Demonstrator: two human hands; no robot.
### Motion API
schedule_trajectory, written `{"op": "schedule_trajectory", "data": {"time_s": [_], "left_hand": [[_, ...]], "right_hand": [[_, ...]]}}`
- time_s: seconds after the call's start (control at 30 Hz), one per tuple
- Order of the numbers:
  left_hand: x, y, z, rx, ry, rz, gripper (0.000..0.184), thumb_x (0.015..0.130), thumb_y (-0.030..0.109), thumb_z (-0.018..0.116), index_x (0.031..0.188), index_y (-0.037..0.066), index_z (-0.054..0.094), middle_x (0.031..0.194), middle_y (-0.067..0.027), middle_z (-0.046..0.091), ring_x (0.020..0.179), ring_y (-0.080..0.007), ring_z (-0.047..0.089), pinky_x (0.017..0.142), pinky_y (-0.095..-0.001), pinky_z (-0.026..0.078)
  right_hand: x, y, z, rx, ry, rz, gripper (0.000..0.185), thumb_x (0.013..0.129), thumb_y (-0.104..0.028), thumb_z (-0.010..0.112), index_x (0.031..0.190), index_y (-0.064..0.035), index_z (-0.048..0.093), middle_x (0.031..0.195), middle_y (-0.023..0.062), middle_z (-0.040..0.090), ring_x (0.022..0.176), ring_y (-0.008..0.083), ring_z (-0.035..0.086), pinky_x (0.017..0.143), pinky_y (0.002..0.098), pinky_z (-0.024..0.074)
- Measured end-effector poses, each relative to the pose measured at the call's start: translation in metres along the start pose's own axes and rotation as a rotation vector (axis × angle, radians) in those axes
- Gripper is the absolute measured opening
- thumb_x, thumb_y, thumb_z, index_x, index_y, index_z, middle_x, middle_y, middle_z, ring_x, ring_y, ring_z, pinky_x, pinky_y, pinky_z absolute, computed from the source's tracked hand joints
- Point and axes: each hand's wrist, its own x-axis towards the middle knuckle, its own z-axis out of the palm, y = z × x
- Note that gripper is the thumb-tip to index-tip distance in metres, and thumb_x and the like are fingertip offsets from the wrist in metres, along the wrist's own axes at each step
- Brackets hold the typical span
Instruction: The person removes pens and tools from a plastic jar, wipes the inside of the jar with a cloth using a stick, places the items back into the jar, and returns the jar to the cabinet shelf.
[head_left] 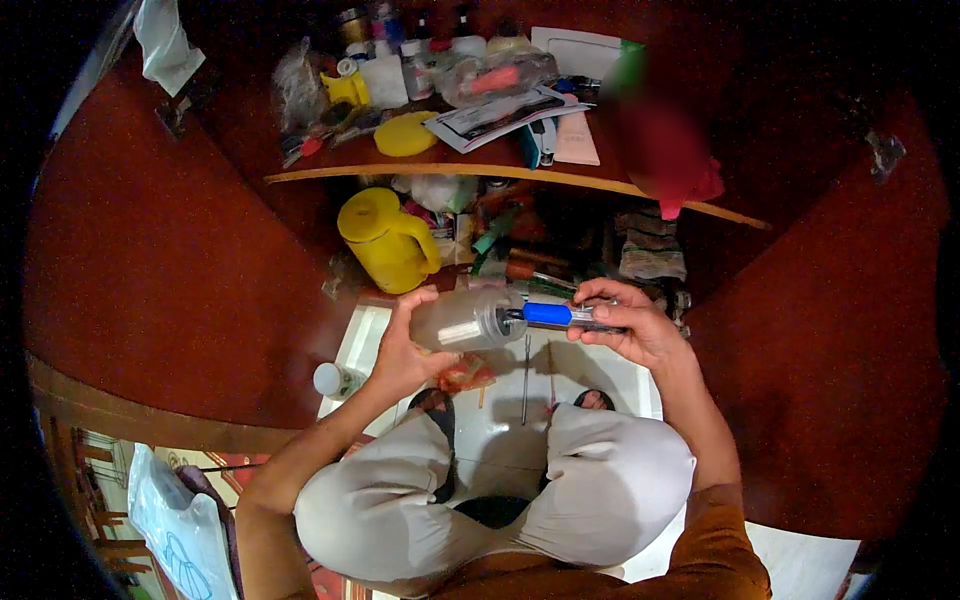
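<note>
My left hand (408, 345) is wrapped round a clear, cloudy plastic jar (455, 322), tilted on its side with its open mouth facing right. Something pale shows inside the jar. In my right hand (630, 325) is a tool with a blue middle part (547, 314) and a shiny end under my fingers. Its dark left end sits at the jar's mouth; how far it reaches inside I cannot tell. Both hands are above my knees, in front of the cabinet.
A yellow jug (388, 240) stands on the lower shelf. The upper shelf (480, 172) holds bottles, packets and a yellow lid (405, 133). A white-capped jar (330, 379) is at the left. Thin sticks (526, 380) lie on the white floor between my feet. Cabinet doors flank both sides.
</note>
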Motion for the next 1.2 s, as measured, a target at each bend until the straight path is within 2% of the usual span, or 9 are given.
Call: {"op": "schedule_trajectory", "data": {"time_s": [0.3,0.4,0.5,0.77,0.83,0.9,0.97,1.03,1.2], "left_hand": [[0.001,0.001,-0.003,-0.004,0.082,-0.085,0.080,0.059,0.003,0.080,0.126,0.009,0.037,0.131,-0.0139,0.042,0.122,-0.0271,0.043,0.106,-0.0379,0.034],[0.000,-0.007,-0.001,-0.017,0.086,0.029,0.075,0.063,0.004,0.078,0.126,0.010,0.038,0.134,-0.0167,0.043,0.124,-0.0289,0.044,0.104,-0.0376,0.035],[0.000,-0.015,0.000,-0.040,0.075,0.078,0.082,0.059,0.002,0.080,0.128,0.009,0.034,0.133,-0.0122,0.039,0.125,-0.0253,0.040,0.107,-0.0380,0.033],[0.001,-0.007,-0.001,-0.181,0.133,0.008,0.081,0.063,0.007,0.082,0.129,0.005,0.035,0.127,-0.0121,0.044,0.120,-0.0240,0.044,0.103,-0.0341,0.035],[-0.001,-0.012,-0.001,-0.155,0.125,0.009,0.081,0.063,0.007,0.081,0.129,0.006,0.035,0.128,-0.0123,0.043,0.121,-0.0239,0.044,0.103,-0.0347,0.035],[-0.002,-0.010,-0.002,-0.194,0.080,-0.010,0.085,0.061,0.003,0.082,0.130,0.009,0.032,0.134,-0.0116,0.038,0.126,-0.0245,0.039,0.107,-0.0370,0.033],[0.001,-0.008,-0.004,-0.220,0.057,-0.001,0.088,0.060,0.002,0.083,0.130,0.011,0.030,0.137,-0.0116,0.036,0.129,-0.0250,0.037,0.108,-0.0382,0.032],[0.002,-0.008,-0.002,-0.238,0.041,0.022,0.089,0.060,0.003,0.083,0.130,0.011,0.030,0.139,-0.0124,0.035,0.130,-0.0256,0.037,0.108,-0.0383,0.032],[0.006,-0.007,0.003,-0.117,0.028,0.073,0.088,0.059,0.004,0.084,0.130,0.012,0.031,0.139,-0.0138,0.036,0.129,-0.0266,0.038,0.107,-0.0389,0.035]], "right_hand": [[-0.021,-0.026,0.009,-0.117,0.004,-0.121,0.032,0.083,-0.010,0.065,0.111,-0.0008,0.055,0.113,0.0194,0.060,0.093,0.0323,0.066,0.082,0.0376,0.0573],[-0.027,-0.029,-0.001,-0.068,-0.012,-0.153,0.031,0.083,-0.009,0.065,0.112,-0.0013,0.055,0.112,0.0191,0.060,0.093,0.0321,0.066,0.082,0.0376,0.0572],[-0.029,-0.022,-0.020,0.020,0.015,-0.197,0.031,0.083,-0.010,0.065,0.112,-0.0016,0.055,0.109,0.0171,0.061,0.094,0.0318,0.066,0.083,0.0373,0.0569],[0.018,0.116,-0.122,-0.028,0.245,0.006,0.027,0.084,-0.010,0.064,0.109,-0.0021,0.058,0.113,0.0119,0.057,0.104,0.0291,0.060,0.094,0.0364,0.0497],[0.032,0.200,-0.185,-0.490,0.100,-0.216,0.026,0.083,-0.010,0.066,0.106,-0.0014,0.059,0.108,0.0098,0.060,0.098,0.0264,0.061,0.090,0.0342,0.0508],[0.032,0.235,-0.191,-0.593,0.137,-0.175,0.026,0.080,-0.010,0.068,0.103,-0.0017,0.060,0.101,0.0079,0.062,0.091,0.0235,0.061,0.085,0.0324,0.0515],[0.042,0.246,-0.171,-0.349,0.359,0.119,0.025,0.077,-0.009,0.071,0.100,-0.0030,0.062,0.093,0.0065,0.064,0.085,0.0201,0.061,0.078,0.0311,0.0517],[0.048,0.260,-0.172,-0.805,0.367,0.054,0.024,0.076,0.000,0.072,0.095,-0.0023,0.059,0.091,0.0094,0.061,0.083,0.0167,0.063,0.070,0.0324,0.0535],[0.044,0.267,-0.176,-1.283,0.321,-0.135,0.026,0.073,-0.003,0.072,0.097,-0.0043,0.061,0.092,0.0160,0.063,0.081,0.0256,0.065,0.066,0.0316,0.0525]]}}
